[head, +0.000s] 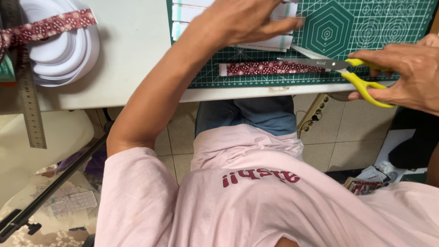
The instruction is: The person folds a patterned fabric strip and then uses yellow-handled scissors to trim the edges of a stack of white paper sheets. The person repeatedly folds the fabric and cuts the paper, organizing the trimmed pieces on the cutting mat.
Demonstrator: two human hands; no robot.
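My right hand (407, 73) grips yellow-handled scissors (338, 66) at the right edge of the table, blades pointing left over a green cutting mat (366, 27). A strip of maroon patterned fabric (270, 68) lies on the mat just under the blade tips. My left hand (242, 20) reaches across the mat with fingers spread, pressing flat on white strips of paper or interfacing (274, 43) above the fabric strip.
A roll of white tape (59, 50) with a maroon patterned band draped over it sits at the left of the white table (132, 41). A metal ruler (29, 105) hangs over the front edge. A power strip (315, 112) and clutter lie on the tiled floor.
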